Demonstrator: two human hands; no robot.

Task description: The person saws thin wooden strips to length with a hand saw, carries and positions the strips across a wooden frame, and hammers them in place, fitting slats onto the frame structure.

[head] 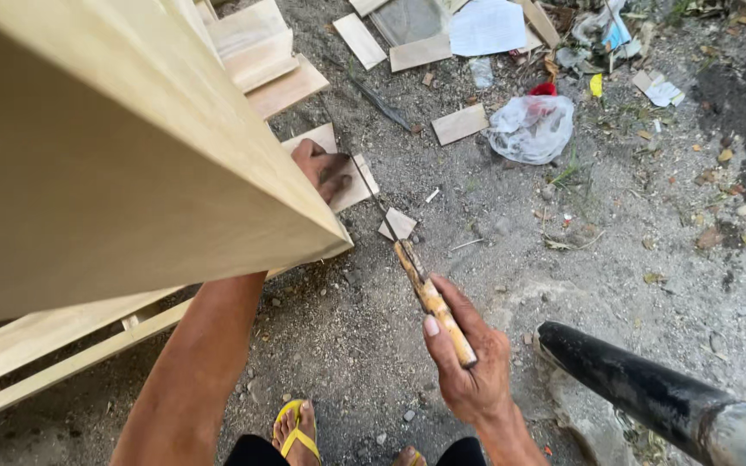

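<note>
Right hand (470, 367) grip clamped on knife (407, 259) handle, blade pointing up-left toward wood scrap (351, 185) that left hand (325, 168) fingers press flat.

White plastic bag (532, 128), black pipe (641, 390), yellow sandal (297, 430)

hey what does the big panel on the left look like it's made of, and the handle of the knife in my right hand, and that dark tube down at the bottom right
The big panel looks like pale, unfinished wood or plywood: matte, faint straight grain. The knife handle in the right hand seems to be yellowish wood or bamboo, worn and blotched with dark marks. The dark tube looks like metal or hard plastic: smooth black surface with a dull sheen, greyer at its end.
</note>
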